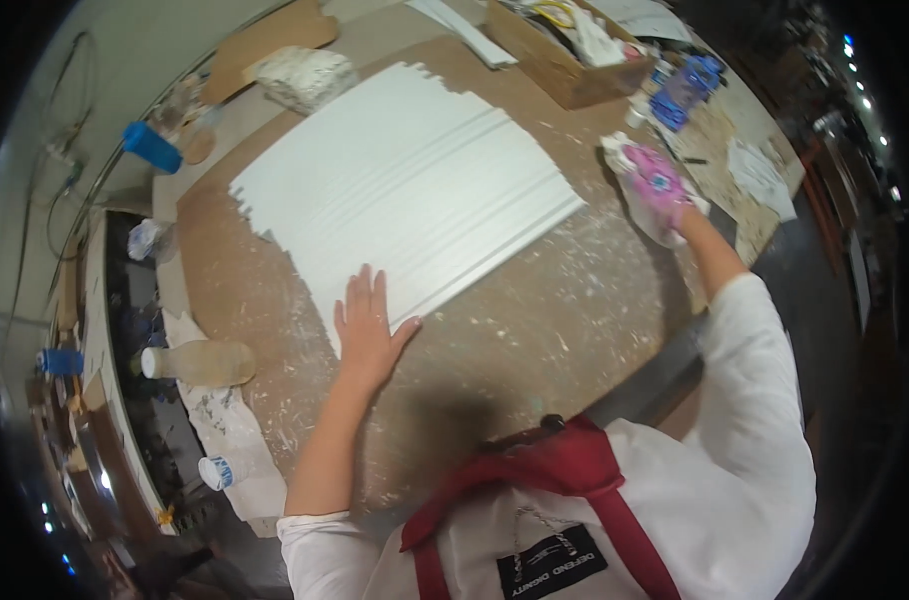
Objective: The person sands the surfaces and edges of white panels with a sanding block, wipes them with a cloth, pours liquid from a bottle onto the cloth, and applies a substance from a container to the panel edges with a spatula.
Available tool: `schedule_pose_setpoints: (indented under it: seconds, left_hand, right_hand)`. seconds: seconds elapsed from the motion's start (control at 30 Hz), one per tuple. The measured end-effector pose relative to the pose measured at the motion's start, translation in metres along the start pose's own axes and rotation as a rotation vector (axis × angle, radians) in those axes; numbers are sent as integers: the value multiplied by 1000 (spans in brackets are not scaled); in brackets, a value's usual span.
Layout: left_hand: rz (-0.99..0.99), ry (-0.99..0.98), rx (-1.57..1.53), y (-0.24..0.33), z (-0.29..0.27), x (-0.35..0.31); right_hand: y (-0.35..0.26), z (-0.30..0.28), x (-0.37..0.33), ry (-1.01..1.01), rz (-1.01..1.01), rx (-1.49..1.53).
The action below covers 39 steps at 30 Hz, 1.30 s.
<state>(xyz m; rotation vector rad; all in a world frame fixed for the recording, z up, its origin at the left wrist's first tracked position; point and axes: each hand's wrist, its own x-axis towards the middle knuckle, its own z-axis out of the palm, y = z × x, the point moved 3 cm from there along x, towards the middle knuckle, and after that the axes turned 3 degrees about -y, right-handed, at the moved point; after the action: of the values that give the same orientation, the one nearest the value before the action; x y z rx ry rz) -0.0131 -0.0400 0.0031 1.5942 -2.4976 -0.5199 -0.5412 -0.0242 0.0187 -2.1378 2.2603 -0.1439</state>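
A bundle of long white strips point(405, 190) lies side by side on the brown worktable point(535, 370), their ends uneven. My left hand point(368, 330) rests flat on the near left end of the strips, fingers spread, holding nothing. To the right, apart from the strips, my right hand point(665, 190) is over the table. A pink covering with a blue and white flower pattern hides its fingers; I cannot tell whether it is a glove or a cloth. White cloth point(615, 152) bunches out around that hand, which seems to grip it.
At the back stand a wooden box point(575, 75) of odds and ends and a white wrapped lump point(305, 78). Blue bottles point(687, 90) lie at the far right; a blue bottle point(153, 148) is far left. A cloudy bottle point(200, 362) and a white-capped bottle point(237, 470) lie near left.
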Motion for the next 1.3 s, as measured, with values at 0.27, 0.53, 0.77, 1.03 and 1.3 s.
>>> schedule_pose_setpoints:
  seconds: [0.27,0.53,0.77,1.03,1.3]
  left_hand:
    - [-401,758,-965,-169,-85,94]
    - [-259,638,-96,-262,-95,209]
    - [-450,281,218,-213,-77,256]
    - [-355,327,244,-183,-61,222]
    - [-221,50,1,-122,-102,216]
  right_hand:
    - [-92,-15,133,124,-100,449]
    - [-225,42,344,107,-260,315]
    - [-300,70,387,56,-268,-21]
    - [-271,75,335,54,-227,12]
    - [-236,56,243,1,-148,-38]
